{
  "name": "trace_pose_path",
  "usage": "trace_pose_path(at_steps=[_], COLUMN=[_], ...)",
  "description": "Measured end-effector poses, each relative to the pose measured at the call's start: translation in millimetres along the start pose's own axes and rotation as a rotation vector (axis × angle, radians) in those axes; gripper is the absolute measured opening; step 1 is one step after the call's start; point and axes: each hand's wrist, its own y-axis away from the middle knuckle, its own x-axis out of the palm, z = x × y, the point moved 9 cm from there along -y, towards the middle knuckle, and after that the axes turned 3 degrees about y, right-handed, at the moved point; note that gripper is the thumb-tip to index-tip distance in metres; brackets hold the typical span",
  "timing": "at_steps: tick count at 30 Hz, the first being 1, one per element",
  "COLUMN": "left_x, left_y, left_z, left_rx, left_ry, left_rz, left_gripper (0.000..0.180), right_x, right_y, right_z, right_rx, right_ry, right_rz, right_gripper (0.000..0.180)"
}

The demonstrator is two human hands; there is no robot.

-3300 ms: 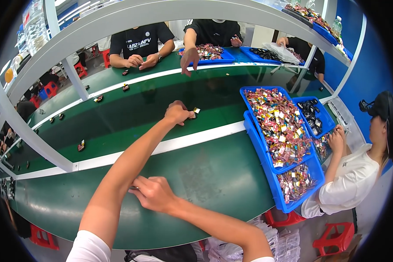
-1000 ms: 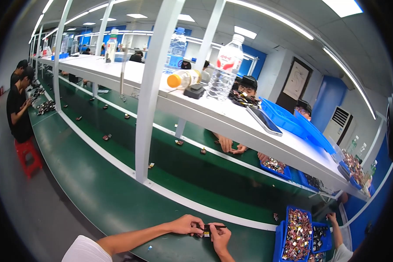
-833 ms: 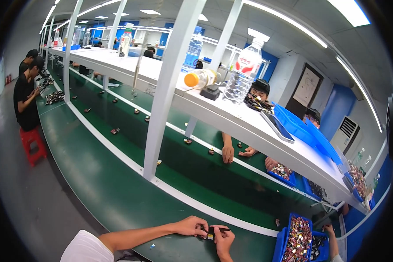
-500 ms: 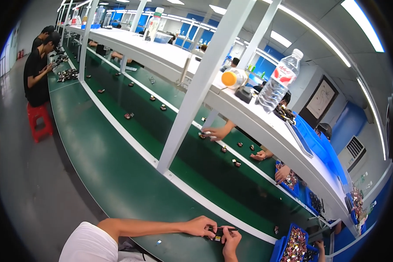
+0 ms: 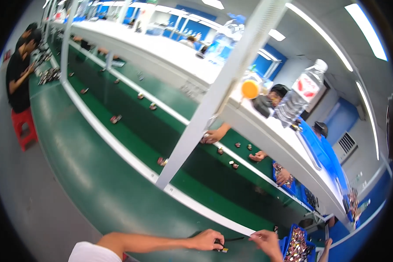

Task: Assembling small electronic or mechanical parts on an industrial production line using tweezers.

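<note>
My left hand [image 5: 206, 240] rests low on the green bench, its fingers closed around a small black part [image 5: 218, 244] with a yellow-and-white patch at its lower edge. A thin black strip [image 5: 235, 239] sticks out from it to the right. Most of the part is covered by the fingers. My right hand [image 5: 267, 243] is apart from the part, fingers stretched leftward over the bench near the white rail and the blue bin [image 5: 285, 244]. Nothing shows between its fingers.
A green conveyor belt [image 5: 196, 187] carrying several small parts runs behind the white rail [image 5: 205, 208]. A white post [image 5: 183, 144] and raised shelf [image 5: 266, 131] with bottles stand over it. Across the belt, other people's hands [image 5: 215, 134] work. Co-workers sit far left.
My right hand has left the black part and moved right, toward the blue bin. The left hand still holds the part, slightly lower. The whole view has shifted.
</note>
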Motion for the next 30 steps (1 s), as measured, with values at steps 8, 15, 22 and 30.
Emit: trace_pose_path(at_steps=[8, 15, 22, 30], left_x=[-2.8, -9.6, -7.1, -8.8], left_y=[9.0, 6.9, 9.3, 11.1], left_z=[-6.2, -20.2, -14.7, -17.7], left_rx=[-0.155, -0.179, -0.079, -0.119], left_ry=[0.002, -0.068, -0.072, 0.020], left_rz=[-0.024, -0.116, -0.134, -0.063], left_gripper=[0.024, 0.020, 0.015, 0.016], right_x=[-104.9, -167.6, -202.2, -170.8], right_y=[106.1, 29.0, -116.8, -259.5], right_z=[315.8, 387.9, 405.9, 407.1], right_rx=[-0.963, -1.082, -0.752, -0.828], right_ry=[0.756, 0.823, 0.933, 0.886], right_rz=[-0.774, -1.005, -0.767, -0.240], right_gripper=[0.016, 0.014, 0.020, 0.045])
